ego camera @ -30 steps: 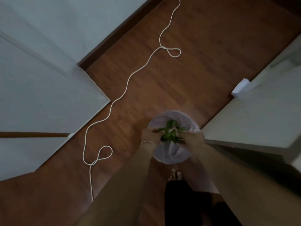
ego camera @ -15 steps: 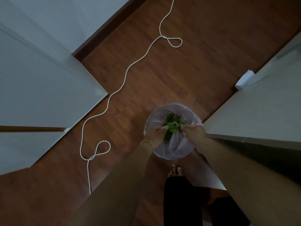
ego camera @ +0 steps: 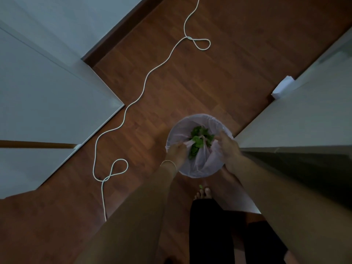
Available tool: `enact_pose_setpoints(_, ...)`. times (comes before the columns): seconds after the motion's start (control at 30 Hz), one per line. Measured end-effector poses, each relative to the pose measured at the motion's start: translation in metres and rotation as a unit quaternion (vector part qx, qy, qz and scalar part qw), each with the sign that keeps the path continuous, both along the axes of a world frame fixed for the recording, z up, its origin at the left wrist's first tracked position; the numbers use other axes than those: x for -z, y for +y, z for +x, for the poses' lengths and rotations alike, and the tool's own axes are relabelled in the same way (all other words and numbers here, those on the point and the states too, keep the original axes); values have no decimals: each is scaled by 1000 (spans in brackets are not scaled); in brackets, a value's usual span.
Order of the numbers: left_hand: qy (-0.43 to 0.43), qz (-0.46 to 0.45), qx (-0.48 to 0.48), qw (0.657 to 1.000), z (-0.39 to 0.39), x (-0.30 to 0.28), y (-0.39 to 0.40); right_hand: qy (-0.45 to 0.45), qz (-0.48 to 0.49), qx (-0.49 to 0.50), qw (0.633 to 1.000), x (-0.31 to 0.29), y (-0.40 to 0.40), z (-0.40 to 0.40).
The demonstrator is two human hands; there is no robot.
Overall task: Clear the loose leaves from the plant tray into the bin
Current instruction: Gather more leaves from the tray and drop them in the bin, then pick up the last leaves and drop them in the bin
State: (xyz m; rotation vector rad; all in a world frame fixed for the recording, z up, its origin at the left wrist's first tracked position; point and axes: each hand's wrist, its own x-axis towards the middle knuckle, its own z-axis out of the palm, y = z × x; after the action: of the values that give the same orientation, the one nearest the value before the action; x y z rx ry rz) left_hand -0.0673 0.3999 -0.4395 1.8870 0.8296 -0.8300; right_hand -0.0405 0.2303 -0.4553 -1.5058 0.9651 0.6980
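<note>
Green leaves in a pale lilac bin on red-brown flooring

The leaves (ego camera: 198, 142) are bright to dark green against the translucent, pale lilac-white liner of the bin (ego camera: 202, 119). The floor (ego camera: 219, 73) is reddish-brown wood with a staggered plank pattern and faint grain. A white cord (ego camera: 144, 82) winds across it in loops. Flat grey-white panels (ego camera: 47, 96) fill the floor's left edge, one crossed by a brown strip; a paler off-white cabinet (ego camera: 308, 115) stands at the right edge, its near face nearly black. A thin pale bracelet (ego camera: 168, 162) circles one wrist. The trouser legs (ego camera: 209, 231) are black. One small green leaf (ego camera: 200, 186) lies by the toes.
</note>
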Motion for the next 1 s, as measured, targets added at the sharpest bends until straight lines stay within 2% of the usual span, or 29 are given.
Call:
enact_pose_setpoints(0.1,-7,1,-17,1000,-10,-20,-2,-6,22,28,999,-17,-1,-5)
enact_pose_setpoints(0.2,-55,-53,-34,996,-26,-57,-8,-8,53,46,998,-50,3,-13)
enact_pose_setpoints(0.3,-62,-19,31,997,-36,-98,-11,-10,93,72,993,-101,13,-15)
enact_pose_setpoints(0.37,-128,3,55,990,-35,-134,-16,-28,152,80,985,-139,20,-9)
enact_pose_setpoints(0.43,-134,-9,19,991,-30,-177,-24,-53,190,92,976,-182,21,-5)
enact_pose_setpoints(0.57,-208,-72,-64,973,-12,-261,-46,-92,245,99,960,-273,8,6)
enact_pose_setpoints(0.7,-276,-75,-10,958,10,-337,-70,-160,266,125,942,-352,-27,16)
enact_pose_setpoints(0.8,-302,-130,-27,944,22,-376,-98,-211,283,165,921,-395,-65,12)
enact_pose_setpoints(1.0,-292,-253,-36,922,21,-414,-187,-255,300,276,877,-428,-180,-30)
